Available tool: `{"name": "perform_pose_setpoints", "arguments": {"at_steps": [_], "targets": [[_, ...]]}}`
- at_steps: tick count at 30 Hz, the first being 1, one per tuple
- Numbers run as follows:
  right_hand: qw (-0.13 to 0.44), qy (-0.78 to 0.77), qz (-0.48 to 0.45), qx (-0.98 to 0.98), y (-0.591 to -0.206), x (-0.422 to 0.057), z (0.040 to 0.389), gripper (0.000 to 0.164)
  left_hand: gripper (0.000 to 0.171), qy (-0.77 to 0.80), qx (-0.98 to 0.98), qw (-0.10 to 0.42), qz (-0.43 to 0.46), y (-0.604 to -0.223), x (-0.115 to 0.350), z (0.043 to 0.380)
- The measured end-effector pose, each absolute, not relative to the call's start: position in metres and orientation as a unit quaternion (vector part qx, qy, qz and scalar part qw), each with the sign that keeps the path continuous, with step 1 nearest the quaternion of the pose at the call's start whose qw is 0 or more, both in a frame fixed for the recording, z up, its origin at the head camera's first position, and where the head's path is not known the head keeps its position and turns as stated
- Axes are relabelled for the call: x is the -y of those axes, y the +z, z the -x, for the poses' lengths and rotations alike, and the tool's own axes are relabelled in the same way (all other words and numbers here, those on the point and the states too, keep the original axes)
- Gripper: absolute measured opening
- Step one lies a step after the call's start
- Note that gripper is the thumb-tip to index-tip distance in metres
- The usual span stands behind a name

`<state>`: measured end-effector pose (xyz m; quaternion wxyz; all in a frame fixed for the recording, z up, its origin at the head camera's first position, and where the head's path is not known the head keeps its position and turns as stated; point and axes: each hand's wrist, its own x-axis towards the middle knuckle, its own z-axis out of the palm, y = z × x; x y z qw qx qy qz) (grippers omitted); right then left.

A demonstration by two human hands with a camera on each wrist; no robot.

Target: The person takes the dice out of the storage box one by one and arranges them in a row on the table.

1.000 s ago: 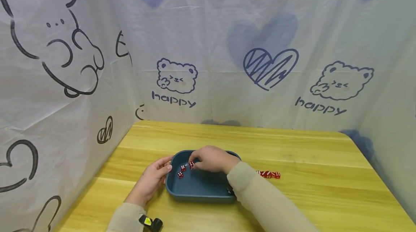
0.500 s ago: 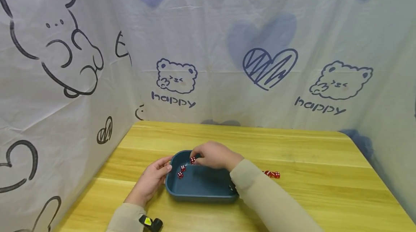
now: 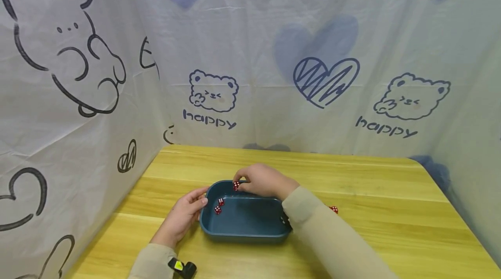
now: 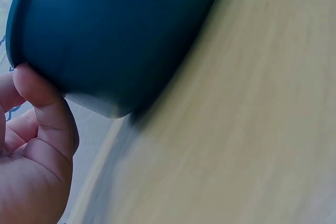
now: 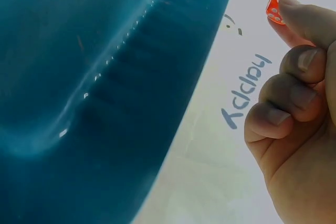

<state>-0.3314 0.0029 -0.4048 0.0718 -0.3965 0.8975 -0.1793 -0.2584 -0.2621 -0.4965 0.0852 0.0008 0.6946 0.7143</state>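
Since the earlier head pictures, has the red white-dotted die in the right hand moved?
Yes. Against the rounded blue tray, the red die has shifted up and slightly right in the head view, toward the tray's far rim.

A pale, creased cloth printed with hearts and bears hangs behind the far edge of a yellow, wood-grained table; along the left edge, a white sheet carries black outline drawings.
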Motion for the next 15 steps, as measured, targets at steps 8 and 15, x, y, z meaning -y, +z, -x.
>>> {"name": "perform_pose_setpoints", "arguments": {"at_steps": [8, 15], "targets": [[0.057, -0.168, 0.404, -0.897, -0.399, -0.015, 0.333, 0.02, 0.048, 0.716, -0.693, 0.087, -0.004, -0.497, 0.262, 0.259], [0.042, -0.171, 0.405, -0.897, -0.398, -0.028, 0.333, 0.018, 0.048, 0.714, -0.695, 0.085, -0.003, -0.498, 0.262, 0.26]]}}
